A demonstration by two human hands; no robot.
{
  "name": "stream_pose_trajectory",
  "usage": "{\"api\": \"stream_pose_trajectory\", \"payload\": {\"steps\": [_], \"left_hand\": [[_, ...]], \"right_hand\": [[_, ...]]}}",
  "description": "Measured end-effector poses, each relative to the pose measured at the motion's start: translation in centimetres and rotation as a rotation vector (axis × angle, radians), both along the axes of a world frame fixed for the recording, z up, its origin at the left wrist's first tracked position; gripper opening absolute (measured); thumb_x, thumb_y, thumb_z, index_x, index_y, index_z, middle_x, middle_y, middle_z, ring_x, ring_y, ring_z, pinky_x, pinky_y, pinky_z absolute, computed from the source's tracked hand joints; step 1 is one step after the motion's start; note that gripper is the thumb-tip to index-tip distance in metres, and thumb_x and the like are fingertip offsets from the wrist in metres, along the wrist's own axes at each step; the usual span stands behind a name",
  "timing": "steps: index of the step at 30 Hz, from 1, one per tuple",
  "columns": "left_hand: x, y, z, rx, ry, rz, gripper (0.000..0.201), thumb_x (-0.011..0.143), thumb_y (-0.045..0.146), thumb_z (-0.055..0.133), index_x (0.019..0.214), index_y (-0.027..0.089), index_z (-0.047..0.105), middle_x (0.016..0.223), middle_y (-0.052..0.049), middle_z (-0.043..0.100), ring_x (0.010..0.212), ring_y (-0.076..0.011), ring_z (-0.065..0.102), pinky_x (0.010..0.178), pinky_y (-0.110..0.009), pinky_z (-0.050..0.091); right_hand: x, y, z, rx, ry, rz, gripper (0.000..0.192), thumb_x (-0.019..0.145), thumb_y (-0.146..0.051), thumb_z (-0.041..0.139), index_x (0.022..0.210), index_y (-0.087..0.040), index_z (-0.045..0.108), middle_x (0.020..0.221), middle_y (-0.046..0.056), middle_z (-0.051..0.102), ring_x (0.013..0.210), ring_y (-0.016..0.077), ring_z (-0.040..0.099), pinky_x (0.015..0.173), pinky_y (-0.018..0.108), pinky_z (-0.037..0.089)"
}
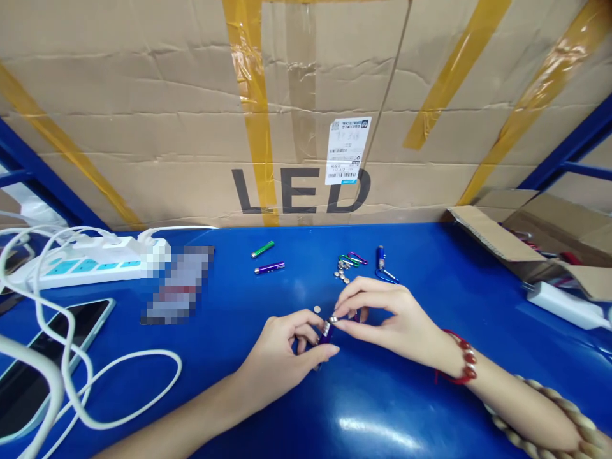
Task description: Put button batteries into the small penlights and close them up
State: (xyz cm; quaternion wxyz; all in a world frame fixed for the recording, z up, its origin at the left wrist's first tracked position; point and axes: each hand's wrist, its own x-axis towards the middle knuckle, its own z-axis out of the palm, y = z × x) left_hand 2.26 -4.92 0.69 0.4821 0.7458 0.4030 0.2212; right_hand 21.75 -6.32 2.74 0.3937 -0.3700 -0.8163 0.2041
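My left hand (289,347) is closed round a small purple flashlight tube (326,333), which is tilted with its upper end toward my right hand. My right hand (382,312) pinches small silver button cells (333,319) between thumb and fingertips, at the tube's upper end. Another purple piece (354,315) shows behind the right fingers; whether they hold it I cannot tell. A loose button cell (317,310) lies just beyond my left fingers. Farther back, several button cells (342,274) are clustered near a green carabiner (349,260) and a red-pink carabiner (359,257).
On the blue table (229,255) lie a green tube (262,249), a purple tube (270,268) and a blue flashlight (381,256) with a blue clip. At left are a power strip (90,261), white cables and a phone (48,357). An open carton (492,242) and white adapter (567,305) sit right.
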Motion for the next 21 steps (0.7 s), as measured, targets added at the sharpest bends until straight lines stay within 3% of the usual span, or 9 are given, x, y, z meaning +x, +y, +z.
{"api": "stream_pose_trajectory", "payload": {"steps": [21], "left_hand": [[-0.16, 0.0, -0.73, 0.129, 0.06, 0.008, 0.017, 0.074, 0.032, 0.064, 0.083, 0.018, 0.064, 0.064, 0.002, 0.059, 0.056, -0.009, 0.043, 0.055, -0.021, 0.031]], "right_hand": [[0.39, -0.29, -0.45, -0.06, -0.204, 0.08, 0.016, 0.085, -0.03, 0.056, 0.091, -0.019, 0.066, 0.1, 0.004, 0.057, 0.091, 0.0099, 0.056, 0.08, 0.021, 0.045]]}}
